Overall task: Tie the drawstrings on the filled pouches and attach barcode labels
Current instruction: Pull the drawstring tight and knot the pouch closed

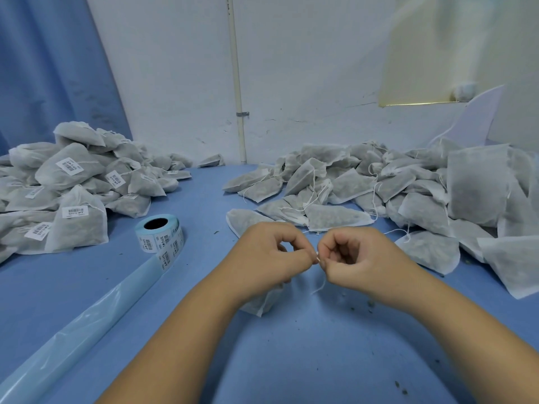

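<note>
Pouch [262, 300]: just below L hand, mostly hidden by it.
Drawstring [318, 257]: betw. both hands; loose end hangs under R hand.
L hand [271, 255]: fingers curled, pinching string.
R hand [354, 258]: same; fingertips meet L's.
Label roll [159, 237]: near, left of L hand.
Labelled pile [67, 185]: farther left.
R pile [379, 185]: pouches w/ loose strings, beyond R hand.

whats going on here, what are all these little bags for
A person is tying the drawstring of a filled pouch: the left hand and right hand each pinch the string above the blue table. A heap of labelled pouches sits on the left, unlabelled pouches on the right, and the barcode label roll stands near the left heap.
</note>
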{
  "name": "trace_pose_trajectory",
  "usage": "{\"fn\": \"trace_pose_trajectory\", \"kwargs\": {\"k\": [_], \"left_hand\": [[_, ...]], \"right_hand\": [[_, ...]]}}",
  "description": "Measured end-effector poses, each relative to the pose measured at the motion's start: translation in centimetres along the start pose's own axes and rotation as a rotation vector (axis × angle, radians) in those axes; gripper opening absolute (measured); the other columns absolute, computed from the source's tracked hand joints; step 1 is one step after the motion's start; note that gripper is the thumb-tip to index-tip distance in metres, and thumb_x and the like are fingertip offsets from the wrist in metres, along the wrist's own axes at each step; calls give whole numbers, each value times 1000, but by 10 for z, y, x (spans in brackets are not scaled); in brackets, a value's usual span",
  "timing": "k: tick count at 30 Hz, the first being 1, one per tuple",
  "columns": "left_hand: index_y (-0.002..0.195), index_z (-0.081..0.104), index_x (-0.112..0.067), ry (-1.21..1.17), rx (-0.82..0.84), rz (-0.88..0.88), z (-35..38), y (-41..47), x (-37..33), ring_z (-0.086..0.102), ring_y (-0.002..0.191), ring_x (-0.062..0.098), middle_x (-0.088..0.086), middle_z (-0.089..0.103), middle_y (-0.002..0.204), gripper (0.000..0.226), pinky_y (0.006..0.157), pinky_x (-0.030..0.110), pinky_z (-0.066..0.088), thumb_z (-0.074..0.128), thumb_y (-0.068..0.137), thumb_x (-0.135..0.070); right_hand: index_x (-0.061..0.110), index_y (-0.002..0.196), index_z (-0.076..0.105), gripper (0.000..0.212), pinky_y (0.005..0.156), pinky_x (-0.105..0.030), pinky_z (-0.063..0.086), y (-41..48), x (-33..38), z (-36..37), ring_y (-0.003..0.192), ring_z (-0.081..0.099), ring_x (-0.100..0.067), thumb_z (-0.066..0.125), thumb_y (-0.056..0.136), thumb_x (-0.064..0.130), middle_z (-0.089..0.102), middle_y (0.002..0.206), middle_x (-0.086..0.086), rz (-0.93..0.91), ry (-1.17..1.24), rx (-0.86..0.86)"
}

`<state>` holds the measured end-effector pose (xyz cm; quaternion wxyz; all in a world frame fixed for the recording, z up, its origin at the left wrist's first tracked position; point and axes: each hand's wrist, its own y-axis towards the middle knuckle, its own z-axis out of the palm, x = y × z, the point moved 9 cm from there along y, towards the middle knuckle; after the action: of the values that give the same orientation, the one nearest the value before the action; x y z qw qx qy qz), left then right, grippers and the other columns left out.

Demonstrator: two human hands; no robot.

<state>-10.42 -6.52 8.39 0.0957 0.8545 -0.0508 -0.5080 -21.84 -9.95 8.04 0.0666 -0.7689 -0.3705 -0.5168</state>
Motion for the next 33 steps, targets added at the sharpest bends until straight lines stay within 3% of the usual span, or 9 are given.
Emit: {"fn": "trace_pose_trajectory", "kwargs": {"k": [12, 17, 21, 26, 31, 33], "left_hand": [[64, 70, -22, -39, 1, -36, -1, 3, 9, 52, 43, 9, -7, 53, 46, 16, 48, 20, 43, 75, 79, -24], [63, 69, -26, -94, -35, -62, -4, 6, 12, 53, 47, 15, -2, 54, 46, 13, 53, 27, 45, 66, 68, -38], [64, 67, -28, -104, -74, -61, -8, 6, 14, 54, 48, 14, -3, 55, 46, 14, 55, 25, 47, 67, 73, -39], [63, 66, -26, -103, -90, -48, -10, 7, 15, 55, 48, 13, -2, 56, 51, 25, 51, 21, 45, 69, 88, -25], [61, 65, -29, -89, -80, -31, -7, 7, 14, 55, 48, 12, -6, 54, 49, 29, 49, 20, 43, 67, 90, -24], [62, 65, -29, -80, -73, -26, -6, 6, 13, 54, 47, 10, -10, 53, 48, 29, 48, 19, 43, 67, 90, -24]], "right_hand": [[20, 64, 62, 26, 50, -14, 35, 1, -5, -2, 51, 40, -4, 63, 79, -1, 48, 54, 11, 34, 10, -28], [15, 74, 62, 18, 54, -18, 43, 3, 0, -12, 55, 53, -10, 62, 82, -1, 56, 60, 9, -9, 97, -158], [13, 75, 61, 19, 52, -15, 42, 0, 9, -23, 55, 51, -11, 64, 82, -5, 56, 60, 6, -77, 159, -279], [22, 74, 62, 19, 57, -36, 40, -2, 8, -14, 58, 47, -19, 70, 80, 5, 53, 59, -1, -78, 161, -259], [29, 77, 64, 15, 55, -43, 44, -2, 8, -9, 56, 50, -20, 75, 76, 19, 58, 58, 6, -55, 128, -246], [29, 78, 64, 19, 57, -52, 48, -1, 9, -10, 57, 52, -28, 75, 78, 14, 61, 62, 4, -52, 122, -254]]}}
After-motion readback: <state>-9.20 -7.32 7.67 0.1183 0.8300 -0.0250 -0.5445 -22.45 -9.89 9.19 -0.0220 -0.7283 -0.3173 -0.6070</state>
